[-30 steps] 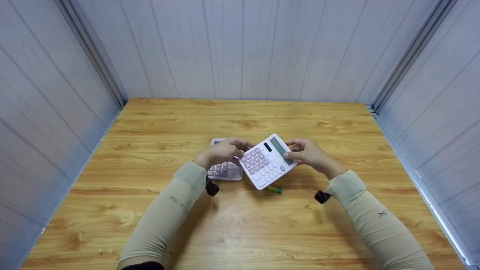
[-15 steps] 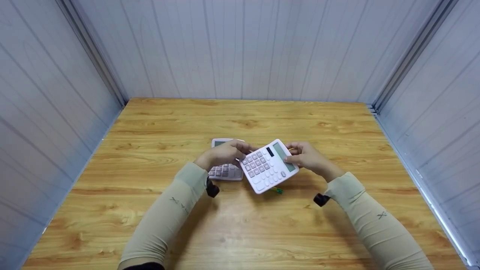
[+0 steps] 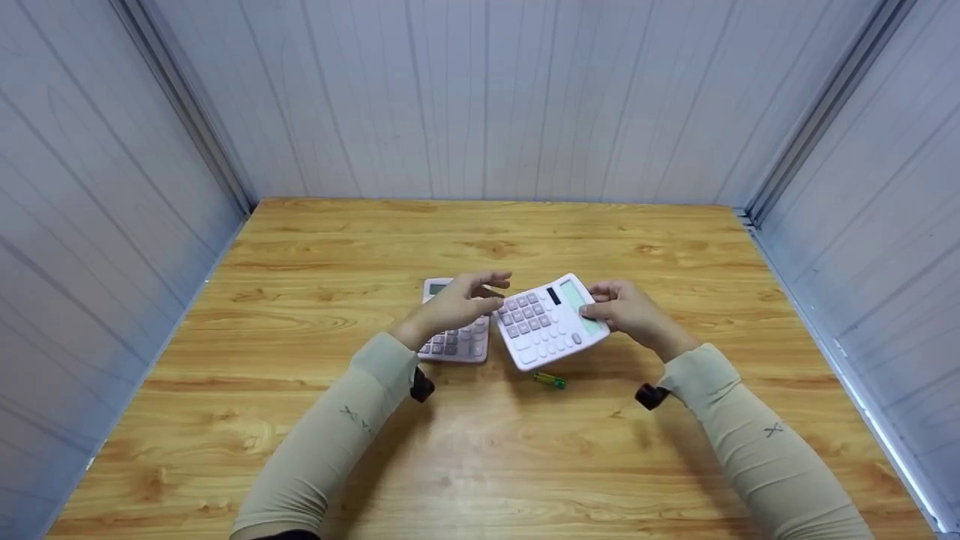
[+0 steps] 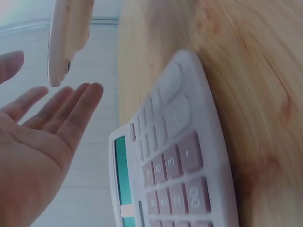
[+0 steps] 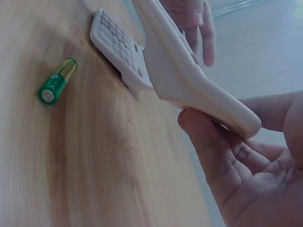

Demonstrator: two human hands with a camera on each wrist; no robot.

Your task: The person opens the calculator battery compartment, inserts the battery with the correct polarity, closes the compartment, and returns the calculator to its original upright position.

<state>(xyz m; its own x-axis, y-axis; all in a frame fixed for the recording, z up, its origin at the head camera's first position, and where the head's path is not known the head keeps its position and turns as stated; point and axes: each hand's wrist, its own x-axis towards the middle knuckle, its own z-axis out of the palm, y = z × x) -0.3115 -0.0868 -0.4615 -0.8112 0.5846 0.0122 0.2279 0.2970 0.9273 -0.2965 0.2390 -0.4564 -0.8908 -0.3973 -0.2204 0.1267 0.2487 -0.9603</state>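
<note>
My right hand (image 3: 630,311) holds a white calculator (image 3: 551,322) by its display end, thumb on the front and fingers behind. The calculator is tilted above the table. In the left wrist view, my left hand (image 4: 47,137) has its fingers loosely extended, apart from the edge of the raised calculator (image 4: 68,38). A second, similar calculator (image 4: 175,123) lies on the table beneath the left hand, which partly covers it in the head view. Below the raised calculator rests a green and gold battery (image 5: 57,81), lying on its side.
The wood-grain table (image 3: 337,247) carries these things. Pale panel walls stand at the back (image 3: 480,97), left (image 3: 90,187) and right (image 3: 877,247). Both forearms reach in from the front.
My left hand has let go of the raised calculator's lower-left side and its fingers have spread. The right hand has shifted slightly right with the calculator, uncovering more of the battery.
</note>
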